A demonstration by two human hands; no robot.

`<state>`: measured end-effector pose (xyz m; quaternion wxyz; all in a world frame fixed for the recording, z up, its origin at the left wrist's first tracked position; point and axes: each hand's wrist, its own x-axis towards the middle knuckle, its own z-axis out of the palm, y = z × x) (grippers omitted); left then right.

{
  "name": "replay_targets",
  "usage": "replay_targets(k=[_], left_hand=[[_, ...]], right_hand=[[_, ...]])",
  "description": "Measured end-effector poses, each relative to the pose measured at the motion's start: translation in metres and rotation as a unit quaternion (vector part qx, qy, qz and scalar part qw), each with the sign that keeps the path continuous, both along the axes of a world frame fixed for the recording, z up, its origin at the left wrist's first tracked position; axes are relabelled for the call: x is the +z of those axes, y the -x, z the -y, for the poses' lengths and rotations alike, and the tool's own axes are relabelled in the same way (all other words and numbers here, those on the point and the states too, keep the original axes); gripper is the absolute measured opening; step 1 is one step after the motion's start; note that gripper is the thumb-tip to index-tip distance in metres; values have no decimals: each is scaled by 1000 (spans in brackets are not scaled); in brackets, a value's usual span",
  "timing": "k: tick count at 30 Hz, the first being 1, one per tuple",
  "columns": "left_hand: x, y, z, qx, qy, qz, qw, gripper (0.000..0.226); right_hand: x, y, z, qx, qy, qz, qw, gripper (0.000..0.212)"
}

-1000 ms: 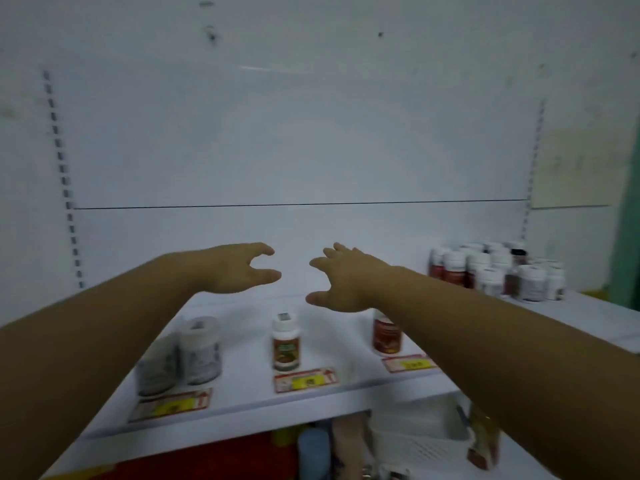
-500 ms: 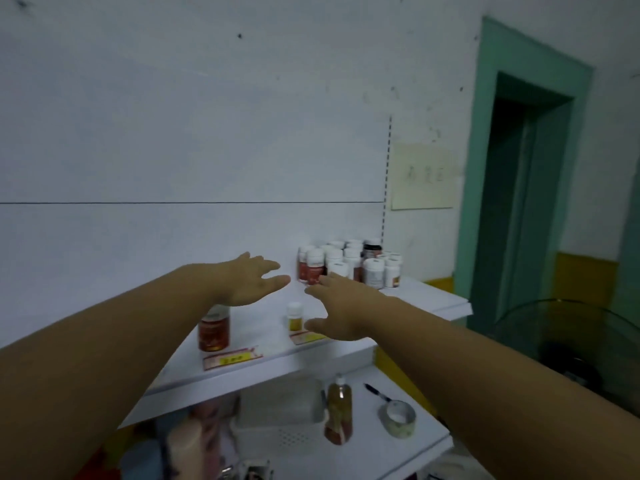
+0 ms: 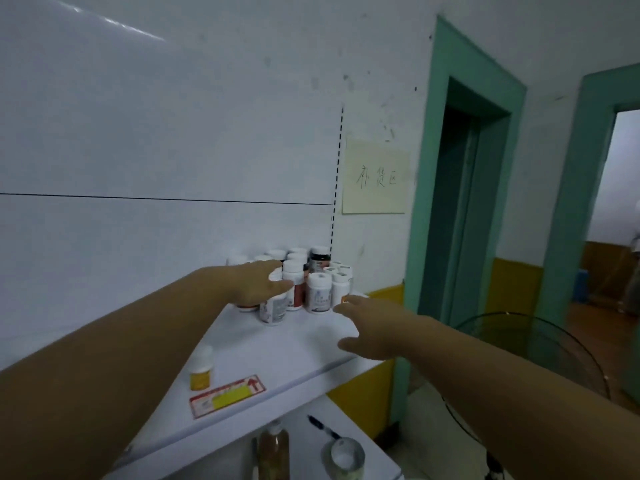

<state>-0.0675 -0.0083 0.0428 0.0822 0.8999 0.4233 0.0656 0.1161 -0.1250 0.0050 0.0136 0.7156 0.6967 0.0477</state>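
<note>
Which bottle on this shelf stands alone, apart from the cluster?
The small yellow-labelled bottle, near the front edge behind the red price tag. All others are bunched in the cluster at the back.

Two arms of one person, both uncovered as far as the view goes. L hand (image 3: 256, 284): bare, back of the hand smooth, fingers slim, tips blurred so nails can't be made out. L forearm (image 3: 121, 358): bare from wrist to the lower-left edge, smooth, wide near the cam & tapering to the wrist. R hand (image 3: 374, 332): bare, thumb & fingers showing, knuckles only faintly marked. R forearm (image 3: 502, 386): bare to the lower-right edge, smooth, w/ soft shadow along its underside. Upper arms out of view.
</note>
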Motion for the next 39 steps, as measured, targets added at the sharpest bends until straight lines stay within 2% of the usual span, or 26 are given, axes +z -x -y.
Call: replay_targets(k=[1,3,4,8,12,14,20,26,30,35,39], left_hand=[[3,-3,-11,3,5,-10,1000,62],[6,-11,-33,23,13,-45,999,42],[6,-14,-44,31,6,-57,998,42],[-1,-23,-70,54,4,-93,994,57],[-9,-34,-94,83,-17,-73,994,47],[-13,-38,-101,99,-20,-59,993,50],[-21,-49,-108,126,8,-84,988,60],[-17,-55,-107,196,72,-84,974,73],[-13,-61,-93,249,107,-82,959,62],[-22,-71,-74,297,73,-28,952,50],[-24,-66,-52,325,117,169,923,52]], right_hand=[[3,-9,-9,-6,-3,4,1000,66],[7,-25,-28,-15,-10,7,1000,62],[6,-32,-36,-15,-14,7,1000,61],[-9,-50,-64,3,-6,5,1000,60],[-12,-62,-102,39,-18,-11,999,59],[-12,-68,-122,59,-30,-36,997,58],[-14,-86,-173,136,-69,-38,988,62],[-5,-99,-202,199,-37,-40,978,53],[-5,-104,-215,242,-49,-48,968,53],[-5,-105,-215,304,-48,-124,943,52],[-8,-99,-212,345,-43,-221,911,36]])
